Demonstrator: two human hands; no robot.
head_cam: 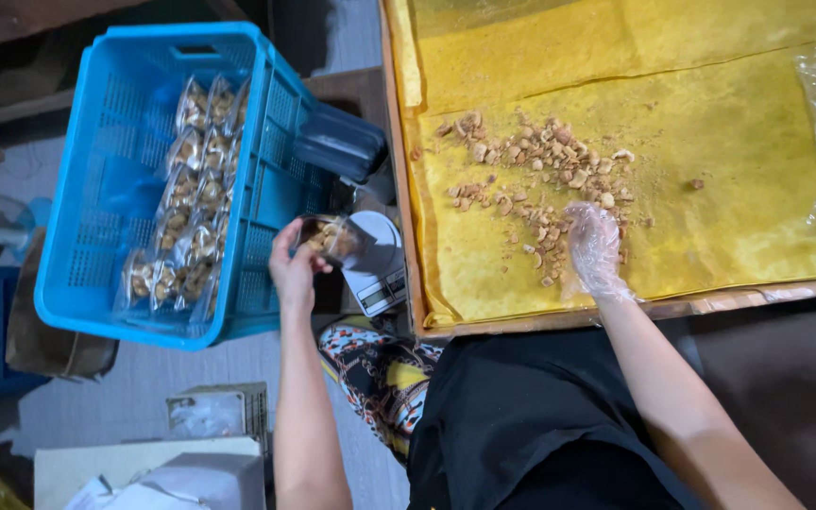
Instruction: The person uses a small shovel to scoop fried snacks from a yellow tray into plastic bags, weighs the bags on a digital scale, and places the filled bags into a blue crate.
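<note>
Our left hand [292, 272], at centre frame, closes its fingers around a small clear bag [330, 236] of nuts above the scale [378, 269], beside the blue crate [148, 179]. Our gloved right hand [596, 251] lies palm down, fingers loosely spread, touching the nuts [540, 165] on the yellow sheet [739, 217].

Small clear plastic tub of pale brown nuts [330, 238] and a loose heap of the same nuts [540, 175] on yellow paper.

From my seat I see the tub tilted, held up just above a small white scale and close beside the blue crate's wall; its contents look packed (glare hides the lid edge, so I cannot tell if it is sealed). The heap lies scattered in broken pieces and crumbs across the yellow sheet, thickest at the top, thinning toward the near edge.
</note>
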